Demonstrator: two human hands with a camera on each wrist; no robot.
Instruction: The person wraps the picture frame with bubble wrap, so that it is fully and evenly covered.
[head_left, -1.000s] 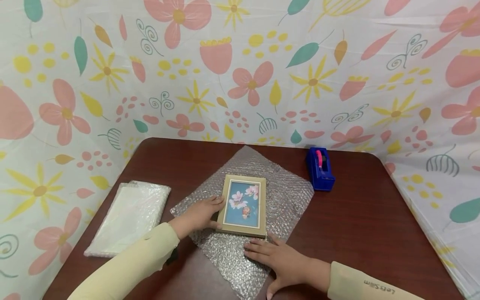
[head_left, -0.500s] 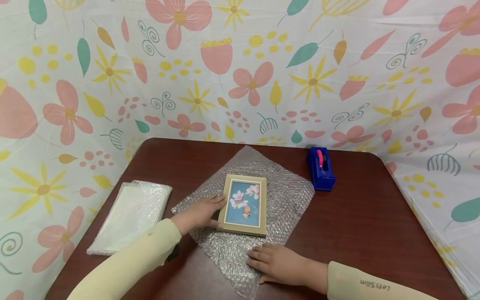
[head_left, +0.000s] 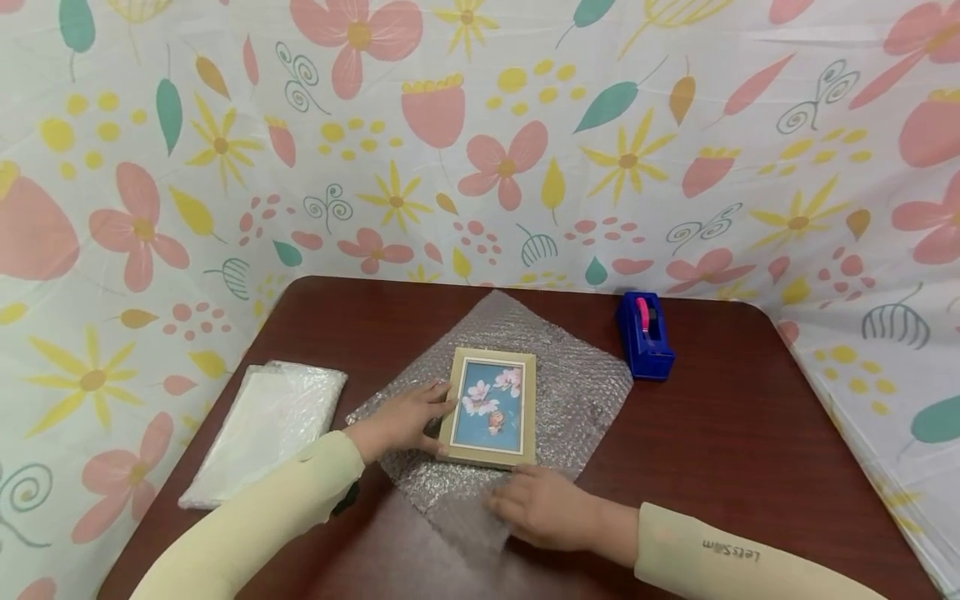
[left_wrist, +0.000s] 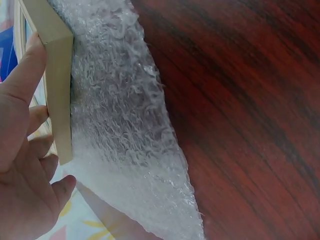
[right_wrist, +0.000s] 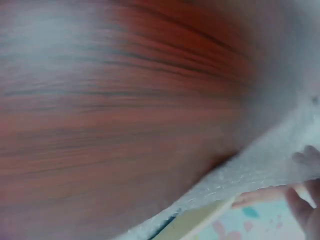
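Note:
A tan picture frame (head_left: 491, 407) with a blue flower print lies on a diamond-turned sheet of bubble wrap (head_left: 577, 392) on the dark wooden table (head_left: 735, 433). My left hand (head_left: 431, 417) grips the frame's left edge. In the left wrist view its thumb (left_wrist: 25, 70) lies over the frame (left_wrist: 55, 90), with the bubble wrap (left_wrist: 125, 130) underneath. My right hand (head_left: 517, 500) holds the wrap's near corner just in front of the frame, raised off the table and blurred. The right wrist view shows the lifted bubble wrap (right_wrist: 260, 170) above the frame's edge (right_wrist: 195, 225).
A blue tape dispenser (head_left: 645, 336) stands at the back right of the wrap. A flat stack of clear plastic sheets (head_left: 262, 429) lies at the table's left edge. Flowered cloth (head_left: 480, 125) walls in the back and both sides.
My right hand went from lying flat on the wrap's near corner to curling on it and drawing it up toward the frame. The left hand stayed on the frame.

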